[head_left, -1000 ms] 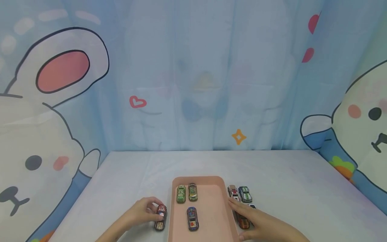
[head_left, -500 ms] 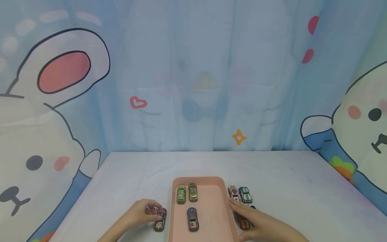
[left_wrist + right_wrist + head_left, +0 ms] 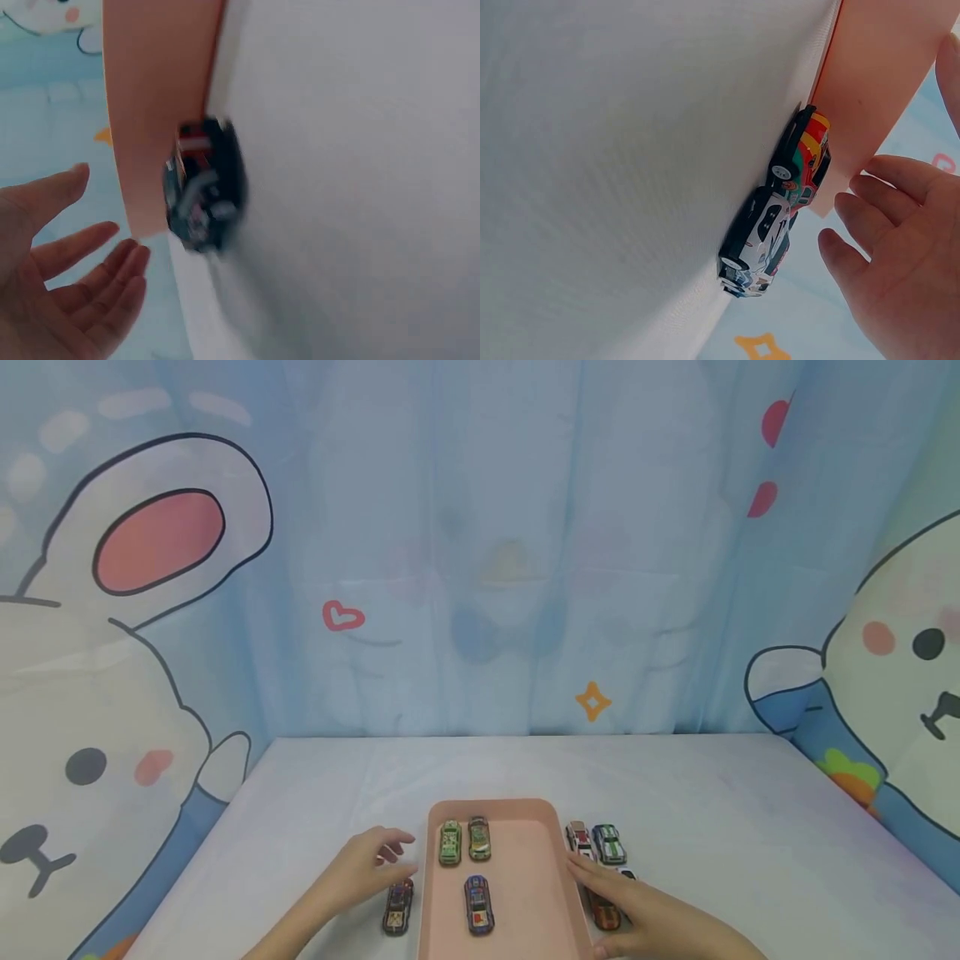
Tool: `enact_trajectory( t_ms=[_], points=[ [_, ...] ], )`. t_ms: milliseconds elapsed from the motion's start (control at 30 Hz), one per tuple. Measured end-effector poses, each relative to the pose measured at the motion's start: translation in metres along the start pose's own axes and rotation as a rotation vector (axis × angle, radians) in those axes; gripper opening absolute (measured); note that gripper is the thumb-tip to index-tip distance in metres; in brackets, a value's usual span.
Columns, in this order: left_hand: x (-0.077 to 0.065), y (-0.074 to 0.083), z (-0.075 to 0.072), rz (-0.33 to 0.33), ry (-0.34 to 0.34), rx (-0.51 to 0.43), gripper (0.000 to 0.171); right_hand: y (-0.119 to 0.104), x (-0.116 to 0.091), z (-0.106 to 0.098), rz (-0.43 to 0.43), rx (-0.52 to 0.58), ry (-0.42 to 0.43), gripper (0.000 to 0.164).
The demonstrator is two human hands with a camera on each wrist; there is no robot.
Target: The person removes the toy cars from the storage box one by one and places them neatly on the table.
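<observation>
Nearest, the right hand (image 3: pixel 637 906) is lying along the right edge of a peach tray (image 3: pixel 429 881), its fingers extended and gripping nothing; it is presumably steadying the tray, though its pressure cannot be told. The left hand (image 3: pixel 367 868) is hovering by the far end of a dark toy car (image 3: pixel 397 910), its fingers loosely bent and holding nothing; the left wrist view is showing a gap between hand and car. The car is standing upright on the white table (image 3: pixel 712 802), outside the tray and near its left wall, running roughly parallel to it, an alignment that is looking deliberate.

Inside the tray, a blue car (image 3: pixel 478 905) is sitting nearer the person; farther off, a green car (image 3: pixel 450 843) and an olive car (image 3: pixel 479 838) are standing side by side towards the far left corner, seemingly being kept in tidy order.

As to obstructions, the tray's left wall is standing between the dark toy car and the tray floor. The right hand is partly hiding an orange-red car (image 3: pixel 606 914) and a white car (image 3: pixel 627 873) on the right. Beyond these, a red-and-white car (image 3: pixel 579 837) and a green-and-white car (image 3: pixel 609 844) are standing side by side. Farthest, a printed curtain (image 3: pixel 480 610) is hanging behind the table.
</observation>
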State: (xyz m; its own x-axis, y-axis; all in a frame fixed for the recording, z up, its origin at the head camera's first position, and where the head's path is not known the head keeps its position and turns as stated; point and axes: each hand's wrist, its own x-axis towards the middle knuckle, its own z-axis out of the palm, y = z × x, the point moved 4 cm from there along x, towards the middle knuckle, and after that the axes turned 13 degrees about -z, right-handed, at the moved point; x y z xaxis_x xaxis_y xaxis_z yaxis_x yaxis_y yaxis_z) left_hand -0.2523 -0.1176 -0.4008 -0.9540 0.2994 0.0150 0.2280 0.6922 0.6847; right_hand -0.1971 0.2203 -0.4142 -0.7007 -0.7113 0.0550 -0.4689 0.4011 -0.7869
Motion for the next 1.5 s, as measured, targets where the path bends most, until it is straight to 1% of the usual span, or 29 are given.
enact_trajectory(
  t_ms=[100,200,267,400,500,633,767,867,1067,1133,1267,1333,1500],
  points=[
    [0.006,0.016,0.01,0.083,0.014,0.005,0.039,0.002,0.001,0.001,0.015,0.005,0.003,0.08],
    [0.01,0.031,0.025,0.155,-0.014,0.022,0.036,0.003,0.001,0.001,0.031,0.009,0.008,0.079],
    [0.012,0.039,0.035,0.183,-0.041,0.065,0.034,0.002,0.001,0.001,0.035,0.006,0.006,0.08],
    [0.014,0.048,0.05,0.191,-0.083,0.233,0.041,0.001,0.001,0.001,0.021,-0.002,-0.009,0.079],
    [0.014,0.051,0.057,0.191,-0.087,0.354,0.052,0.0,0.0,0.002,0.009,-0.003,-0.017,0.079],
    [0.015,0.054,0.06,0.187,-0.076,0.438,0.059,0.0,0.0,0.002,0.01,0.003,-0.016,0.079],
    [0.015,0.054,0.062,0.185,-0.085,0.462,0.057,-0.001,0.0,0.001,0.006,0.0,-0.009,0.08],
    [0.014,0.054,0.063,0.173,-0.089,0.448,0.055,-0.002,-0.001,0.0,0.001,0.008,-0.002,0.082],
    [0.013,0.056,0.062,0.127,-0.094,0.356,0.054,-0.002,-0.002,0.0,0.026,0.052,0.003,0.084],
    [0.012,0.057,0.062,0.128,-0.107,0.305,0.052,-0.003,-0.001,0.0,0.031,0.06,0.004,0.085],
    [0.009,0.057,0.063,0.138,-0.152,0.161,0.048,-0.002,-0.001,0.0,0.032,0.048,0.008,0.085],
    [0.008,0.056,0.062,0.133,-0.175,0.09,0.047,-0.002,-0.001,0.0,0.026,0.036,0.008,0.086],
    [0.006,0.055,0.06,0.109,-0.208,-0.024,0.048,-0.001,-0.001,0.0,0.016,0.038,0.002,0.085]
  ],
)
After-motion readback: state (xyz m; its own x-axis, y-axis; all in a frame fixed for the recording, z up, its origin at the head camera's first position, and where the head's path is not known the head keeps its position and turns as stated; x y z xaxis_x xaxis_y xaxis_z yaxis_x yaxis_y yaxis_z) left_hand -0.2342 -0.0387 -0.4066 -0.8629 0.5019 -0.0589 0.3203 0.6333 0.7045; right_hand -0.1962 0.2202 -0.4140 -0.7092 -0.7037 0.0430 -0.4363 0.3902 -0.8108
